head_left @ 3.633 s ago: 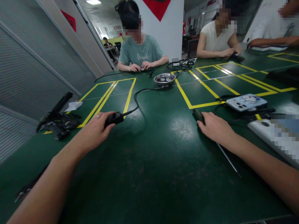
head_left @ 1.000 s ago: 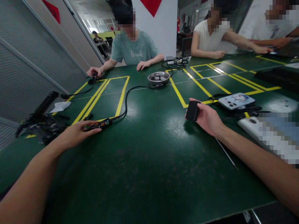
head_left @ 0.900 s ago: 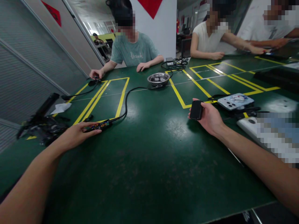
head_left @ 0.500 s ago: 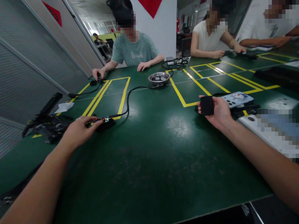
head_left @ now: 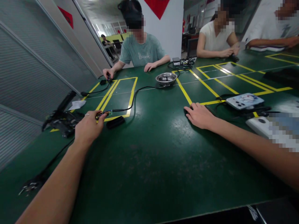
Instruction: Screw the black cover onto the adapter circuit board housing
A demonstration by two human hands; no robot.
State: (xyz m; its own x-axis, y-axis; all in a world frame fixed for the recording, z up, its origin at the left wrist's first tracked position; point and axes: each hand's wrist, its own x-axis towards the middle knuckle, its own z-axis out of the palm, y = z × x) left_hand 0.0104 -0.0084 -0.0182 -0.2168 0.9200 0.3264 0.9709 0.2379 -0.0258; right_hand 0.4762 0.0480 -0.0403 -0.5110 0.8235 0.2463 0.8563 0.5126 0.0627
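Green tabletop [head_left: 151,161], marked with yellow tape [head_left: 183,90], spreads before the person; the left hand [head_left: 87,127], thumb and fingers closed in a pinch, has a small circuit board [head_left: 105,114] near a black casing [head_left: 115,122]; the right hand [head_left: 201,115] lies palm down over a dark piece [head_left: 186,111] — whether it grips cannot be told; holding the board by its edges, cord [head_left: 134,99] slack, should spare it strain; its long axis runs roughly left to right — corded end pointing right, the casing nearly parallel.
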